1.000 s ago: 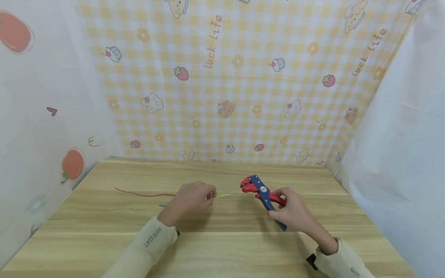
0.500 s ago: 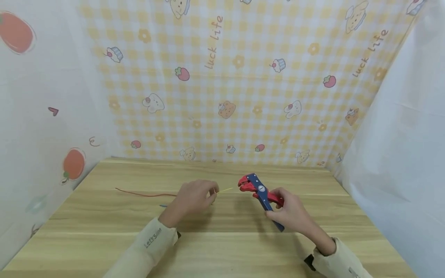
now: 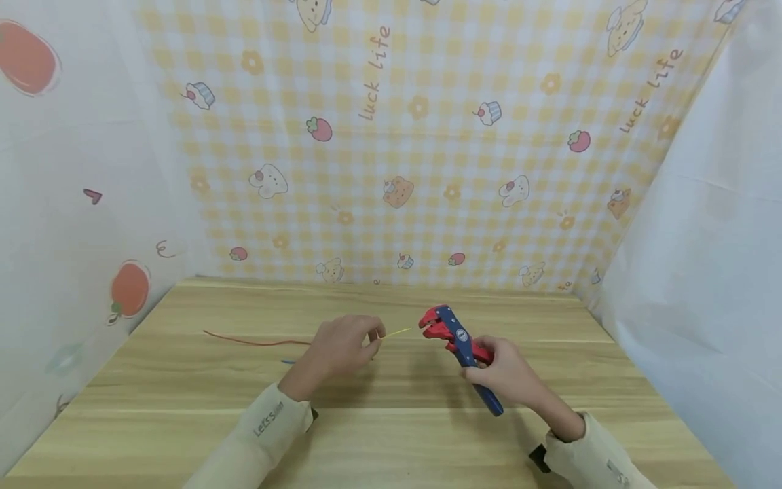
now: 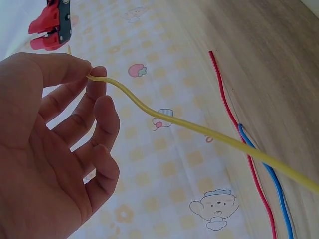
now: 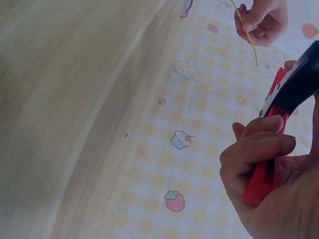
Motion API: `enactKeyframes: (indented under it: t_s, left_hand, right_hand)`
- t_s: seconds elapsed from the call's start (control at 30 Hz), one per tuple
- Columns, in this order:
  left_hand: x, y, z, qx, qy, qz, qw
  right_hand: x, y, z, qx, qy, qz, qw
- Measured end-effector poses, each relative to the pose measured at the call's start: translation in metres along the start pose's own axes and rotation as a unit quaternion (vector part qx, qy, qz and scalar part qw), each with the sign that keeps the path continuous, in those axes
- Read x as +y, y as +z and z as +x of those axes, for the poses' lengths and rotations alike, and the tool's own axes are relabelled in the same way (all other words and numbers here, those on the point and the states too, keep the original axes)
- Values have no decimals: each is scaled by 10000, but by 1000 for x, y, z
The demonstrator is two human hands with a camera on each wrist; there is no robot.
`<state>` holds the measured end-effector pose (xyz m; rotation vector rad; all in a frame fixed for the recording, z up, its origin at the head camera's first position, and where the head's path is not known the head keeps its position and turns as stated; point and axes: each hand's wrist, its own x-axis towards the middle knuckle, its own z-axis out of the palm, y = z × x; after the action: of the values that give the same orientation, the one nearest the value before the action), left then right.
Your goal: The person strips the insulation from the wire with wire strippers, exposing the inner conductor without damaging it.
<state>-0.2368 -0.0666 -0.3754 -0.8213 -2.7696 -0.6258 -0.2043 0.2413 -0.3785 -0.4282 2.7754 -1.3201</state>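
In the head view my left hand (image 3: 342, 345) pinches a yellow wire (image 3: 398, 332) between thumb and index finger, with its short end pointing right. The rest of that wire trails behind the hand in the left wrist view, where the other fingers (image 4: 105, 124) are loosely bent. My right hand (image 3: 512, 370) grips the handles of a red and blue wire stripper (image 3: 461, 346). The tool's red jaws face left, with a small gap between them and the wire's tip. In the right wrist view, fingers (image 5: 259, 149) curl round the red handle.
A red wire (image 3: 253, 343) and a blue wire (image 3: 286, 362) lie on the wooden table (image 3: 391, 441) by the left hand, partly hidden by it. Behind the table hangs a checked cloth (image 3: 366, 156); white cloth (image 3: 702, 238) closes the right side.
The yellow wire's tip has risen and now slants upward to the right. My right hand has moved slightly left with the wire stripper, narrowing the gap. The red and blue wires stay put.
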Motion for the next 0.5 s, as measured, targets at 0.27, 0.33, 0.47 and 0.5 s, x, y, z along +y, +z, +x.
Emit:
enactKeyframes:
  t_s: [0.27,0.33,0.47,0.5]
  left_hand:
    - [-2,2,-1,68,46,-7,10000]
    - [-2,2,-1,70,45,-1,10000]
    - [-1,2,-1,58,53,-22,10000]
    - [-1,2,-1,51,56,-27,10000]
  right_hand:
    - [2,-7,1,-872,347,1318,9868]
    - [1,-9,0,-1075,527,1760,9771]
    - [-2,-12,0,-1209,862,2593,9543]
    - [-2,-12,0,-1213,930,2770,9487]
